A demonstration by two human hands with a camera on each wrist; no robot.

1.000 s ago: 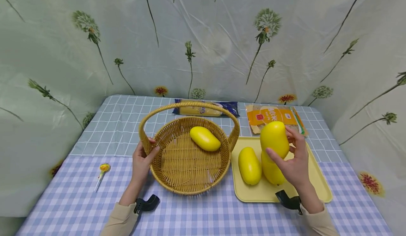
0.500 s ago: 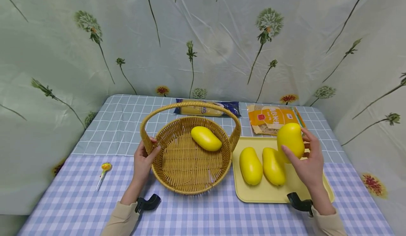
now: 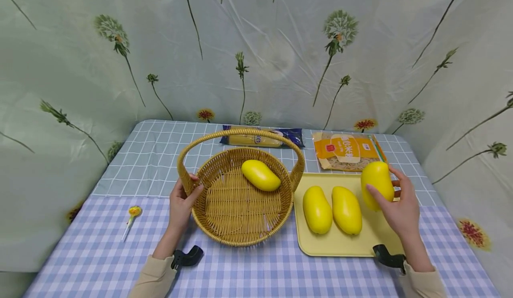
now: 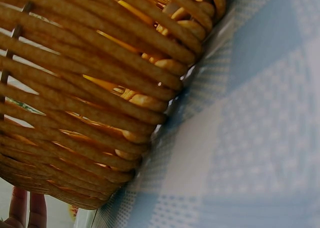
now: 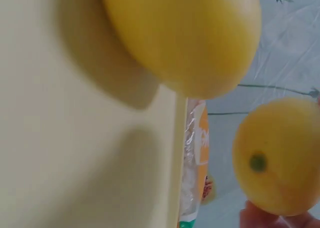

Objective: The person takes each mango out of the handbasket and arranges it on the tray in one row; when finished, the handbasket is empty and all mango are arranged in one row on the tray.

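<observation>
My right hand (image 3: 405, 204) grips a yellow mango (image 3: 376, 185) over the right part of a pale yellow tray (image 3: 384, 240). In the right wrist view that mango (image 5: 277, 158) hangs clear of the tray, its stem spot facing the camera. Side by side on the tray lie two more mangoes, a left one (image 3: 317, 210) and a right one (image 3: 346, 210). At the left, my left hand (image 3: 181, 204) holds the rim of a wicker basket (image 3: 240, 240) at the foot of its arched handle, thumb inside. One mango (image 3: 260, 175) lies in the basket, toward the back.
Behind the basket lies a blue-ended pasta packet (image 3: 256, 141). An orange food bag (image 3: 348, 151) is behind the tray. A lollipop (image 3: 131, 220) lies on the checked cloth at the left. A flowered curtain (image 3: 276, 57) rises behind the table.
My right hand has carried its mango to the right and lower, away from the two mangoes on the tray. My left hand stays on the basket.
</observation>
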